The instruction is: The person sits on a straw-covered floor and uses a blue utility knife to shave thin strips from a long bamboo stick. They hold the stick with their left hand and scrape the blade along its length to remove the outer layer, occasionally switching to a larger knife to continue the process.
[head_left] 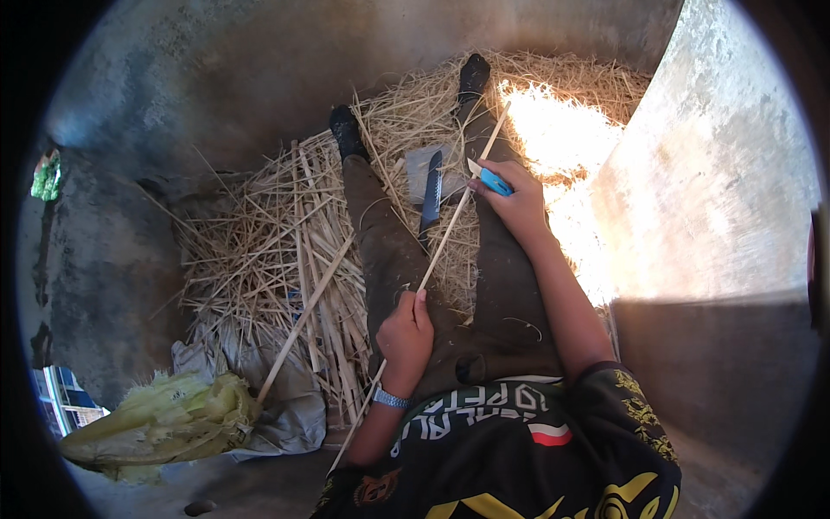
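Observation:
My left hand (405, 336) is closed around a long, thin, straw-coloured stick (449, 232), which may be a cane or bamboo strip. It slants from beside my left forearm up across my lap, its far end over my right shin. My right hand (519, 201) grips a blue utility knife (495, 181), its blade close to the upper part of the stick. Whether the blade touches it I cannot tell. Between my outstretched legs lies a dark blade with a toothed edge (431, 190), like a pruning saw, over a pale grey scrap (418, 166).
Straw and shavings (238, 251) cover the floor around my legs, with several longer sticks (316, 285) left of them. A yellowish plastic sack (186, 419) lies at the lower left. Concrete walls (718, 173) stand close on both sides and ahead. Bright sunlight falls on the right.

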Available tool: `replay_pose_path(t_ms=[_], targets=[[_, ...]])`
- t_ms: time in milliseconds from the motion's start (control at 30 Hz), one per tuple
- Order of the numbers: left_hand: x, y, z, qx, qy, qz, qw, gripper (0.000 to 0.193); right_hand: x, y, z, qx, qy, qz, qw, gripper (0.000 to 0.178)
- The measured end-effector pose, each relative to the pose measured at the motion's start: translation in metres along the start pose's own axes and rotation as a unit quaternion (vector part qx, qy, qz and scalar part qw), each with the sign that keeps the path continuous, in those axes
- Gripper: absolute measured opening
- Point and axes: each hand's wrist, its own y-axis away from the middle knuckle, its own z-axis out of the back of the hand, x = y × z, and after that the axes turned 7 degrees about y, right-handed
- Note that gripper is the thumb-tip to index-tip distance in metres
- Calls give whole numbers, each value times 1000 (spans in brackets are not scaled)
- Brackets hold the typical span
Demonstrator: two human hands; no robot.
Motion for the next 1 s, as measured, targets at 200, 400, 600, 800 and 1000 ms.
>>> replay_pose_path(t_ms=[200,400,600,800,1000], targets=[[-1,1,-1,2,4,-32,999,28,-20,5,-5,-35,77,-1,996,15],[9,1,-2,-22,78,-16,997,29,-44,-3,-1,-120,67,-129,982,21],[-2,-2,2,-5,104,-22,994,31,-29,4,1,-62,155,-85,982,12],[0,-2,4,-14,108,-31,994,28,-15,4,1,41,292,-9,955,19],[4,4,2,-46,16,-121,991,23,-15,6,-8,81,357,-64,928,23]])
